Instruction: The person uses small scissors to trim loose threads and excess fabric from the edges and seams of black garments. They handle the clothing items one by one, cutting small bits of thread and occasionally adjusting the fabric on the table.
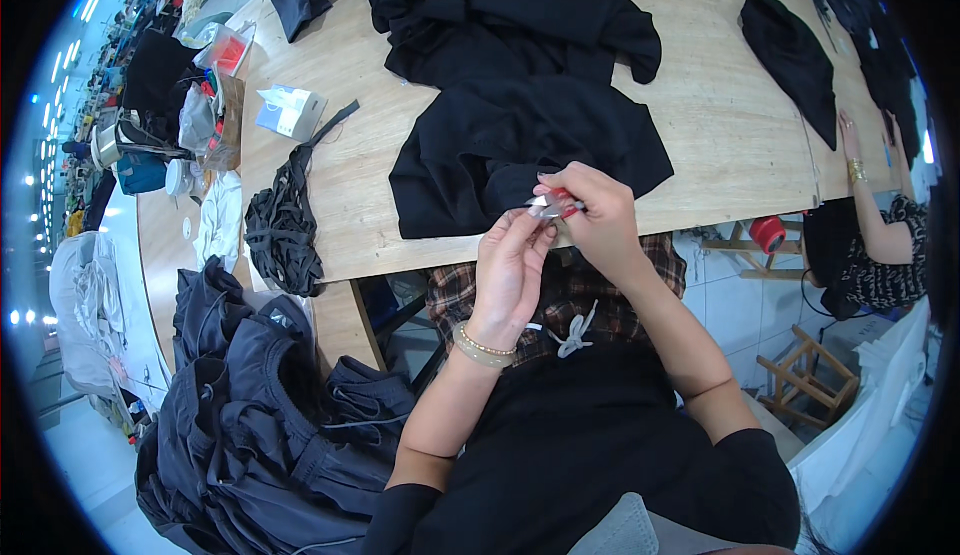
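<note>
Gripping a small red-and-silver hand tool (567, 204), the right hand (598, 211) wraps its fingers around the red part, probably to steady its metal end toward the other side. Narrowed at that metal end are the thumb and forefinger of the left hand (510, 260); whether they pinch the tool itself or something tiny beside it, I cannot tell. Both hands meet over the near edge of the wooden table (720, 85), in front of the torso, likely because fine work is easier to see and brace there. The black cloth piece (540, 120) spreads just beyond the fingers, perhaps for easy reach. A tangle of dark fabric strips (283, 227) and a tissue box (290, 113) lie to the left, seemingly leaving elbow room, while navy drawstring garments (262, 395) are heaped beside the person.
</note>
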Demonstrator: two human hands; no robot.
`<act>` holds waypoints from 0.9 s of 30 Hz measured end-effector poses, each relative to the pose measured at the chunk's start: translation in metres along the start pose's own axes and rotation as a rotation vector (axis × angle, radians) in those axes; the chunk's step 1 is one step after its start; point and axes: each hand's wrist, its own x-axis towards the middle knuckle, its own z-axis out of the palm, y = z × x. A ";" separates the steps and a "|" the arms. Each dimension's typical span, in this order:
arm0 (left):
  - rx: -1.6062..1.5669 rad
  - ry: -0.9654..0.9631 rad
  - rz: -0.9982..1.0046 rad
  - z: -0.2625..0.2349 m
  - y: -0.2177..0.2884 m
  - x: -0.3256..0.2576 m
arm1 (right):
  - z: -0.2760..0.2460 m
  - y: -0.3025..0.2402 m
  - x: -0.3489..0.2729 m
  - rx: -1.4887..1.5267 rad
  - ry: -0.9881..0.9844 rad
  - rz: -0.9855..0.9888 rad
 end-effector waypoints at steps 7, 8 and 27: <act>-0.142 -0.017 -0.083 -0.007 -0.002 0.008 | -0.001 -0.027 0.008 0.361 0.119 0.307; -0.137 -0.018 -0.066 -0.009 -0.003 0.009 | -0.005 -0.030 0.012 0.588 0.150 0.471; 0.079 -0.073 0.167 0.000 -0.012 -0.005 | -0.024 -0.032 -0.004 0.154 -0.019 0.232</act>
